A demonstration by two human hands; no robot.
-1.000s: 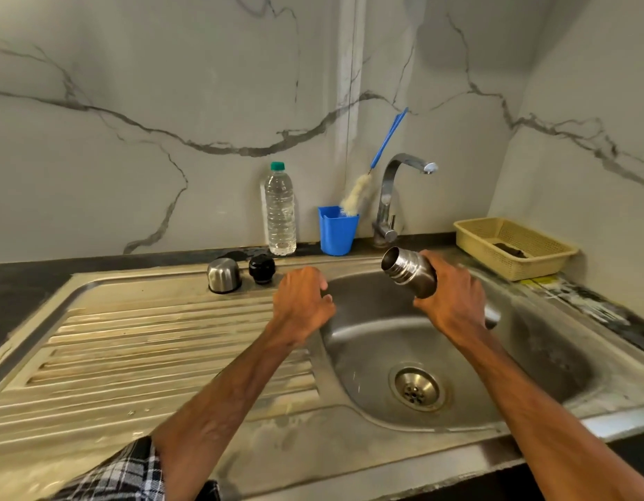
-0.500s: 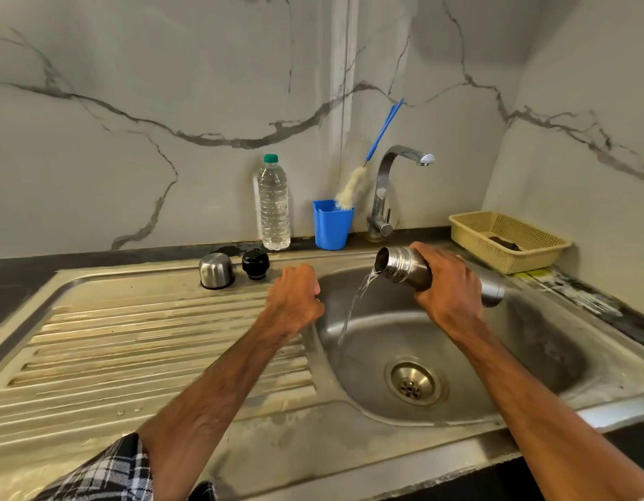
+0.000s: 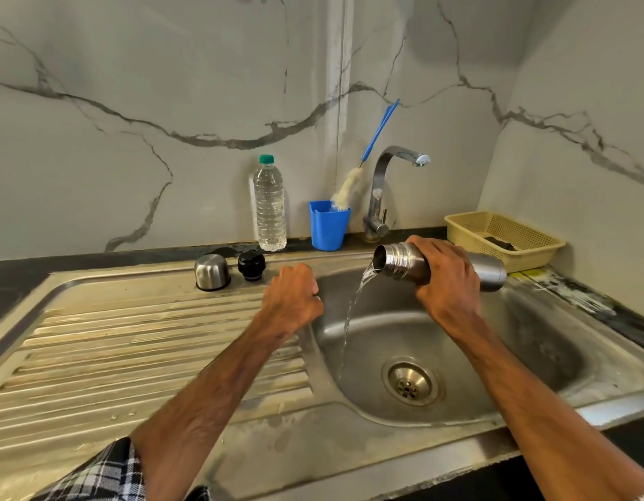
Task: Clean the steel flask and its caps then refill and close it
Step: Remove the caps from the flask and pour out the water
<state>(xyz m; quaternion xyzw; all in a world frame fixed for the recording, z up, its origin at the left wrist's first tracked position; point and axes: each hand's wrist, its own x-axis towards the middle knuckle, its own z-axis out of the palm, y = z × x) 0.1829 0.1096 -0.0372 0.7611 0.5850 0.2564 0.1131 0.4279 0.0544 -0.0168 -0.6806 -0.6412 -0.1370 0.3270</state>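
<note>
- Head view: right hand [image 3: 447,280] grips the steel flask [image 3: 407,263] at centre right, tipped mouth-down over the sink [image 3: 530,356]; water [image 3: 353,312] pours out.
- Left hand [image 3: 291,298], fingers curled and holding nothing, sits at the basin's left rim.
- Steel cap [image 3: 211,272] and black cap [image 3: 252,265] stand side by side at upper centre.

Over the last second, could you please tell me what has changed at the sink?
The right hand tilted the steel flask further down, and water now streams into the sink basin; a second ago none poured. The left hand stays curled at the basin's edge; the steel cap and black cap stay on the drainboard.
</note>
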